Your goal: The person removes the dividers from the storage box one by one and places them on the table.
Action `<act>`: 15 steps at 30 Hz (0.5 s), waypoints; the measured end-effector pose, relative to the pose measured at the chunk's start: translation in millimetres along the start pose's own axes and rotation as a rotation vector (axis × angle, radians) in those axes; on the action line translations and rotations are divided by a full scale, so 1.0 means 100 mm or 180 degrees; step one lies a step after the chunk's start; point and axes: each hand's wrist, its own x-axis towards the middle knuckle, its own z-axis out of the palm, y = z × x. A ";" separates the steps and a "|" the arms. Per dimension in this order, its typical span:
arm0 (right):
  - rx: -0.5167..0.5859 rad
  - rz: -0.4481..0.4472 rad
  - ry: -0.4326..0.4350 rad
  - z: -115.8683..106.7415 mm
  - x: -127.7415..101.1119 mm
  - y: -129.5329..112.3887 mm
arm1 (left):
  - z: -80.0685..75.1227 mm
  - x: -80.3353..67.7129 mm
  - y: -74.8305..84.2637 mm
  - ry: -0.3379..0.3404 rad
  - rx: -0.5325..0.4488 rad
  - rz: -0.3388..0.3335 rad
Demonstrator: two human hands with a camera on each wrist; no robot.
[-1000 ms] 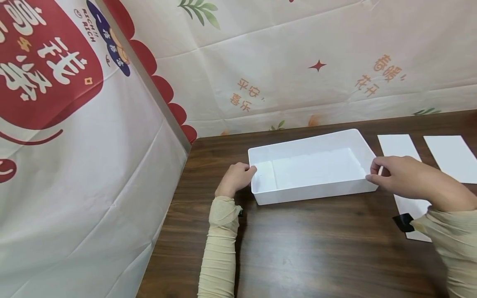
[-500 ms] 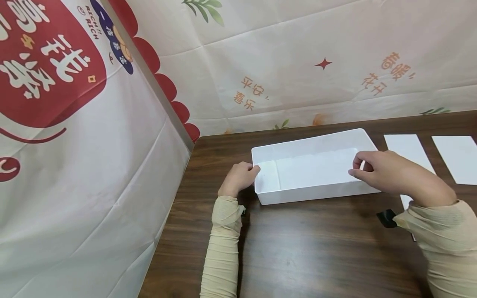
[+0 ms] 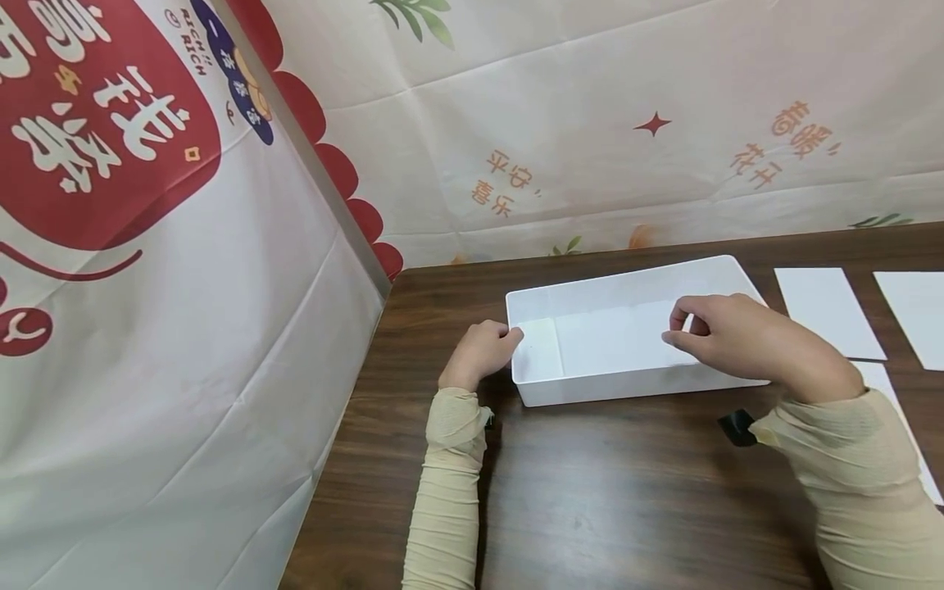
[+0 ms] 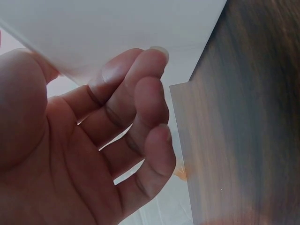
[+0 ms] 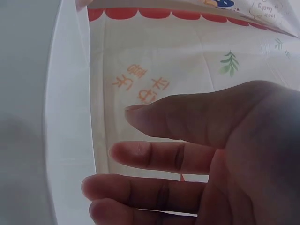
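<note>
A long, shallow white box (image 3: 649, 387) stands on the dark wooden table, open side up. My left hand (image 3: 478, 354) grips its left rim, thumb over the edge. In the left wrist view, the curled fingers (image 4: 152, 101) of that hand lie against the box's outer wall (image 4: 117, 28). My right hand (image 3: 745, 336) hovers over the right part of the box, nearer its front wall. Thumb and fingers (image 5: 140, 190) are apart in the right wrist view and hold nothing. A paler white rectangle (image 3: 538, 348) covers the left end of the box's floor; its kind is unclear.
Several white sheets lie on the table (image 3: 590, 492) at the right, among them one (image 3: 829, 311) behind my right forearm and another (image 3: 914, 307) farther right. Printed cloth (image 3: 575, 131) hangs behind the table, and more cloth (image 3: 243, 328) hangs at its left side.
My right hand has left the box's right rim and moved left over the box. My left hand keeps its grip on the left rim. The head view has shifted slightly.
</note>
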 end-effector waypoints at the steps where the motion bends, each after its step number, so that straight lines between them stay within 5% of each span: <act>1: 0.0007 -0.0011 -0.0002 0.00 0.01 -0.02 | 0.00 0.00 0.00 0.0005 -0.0001 0.0007; 15: 0.0194 -0.0124 -0.0056 0.00 0.22 -0.27 | 0.00 0.00 0.00 -0.0021 -0.0008 -0.0008</act>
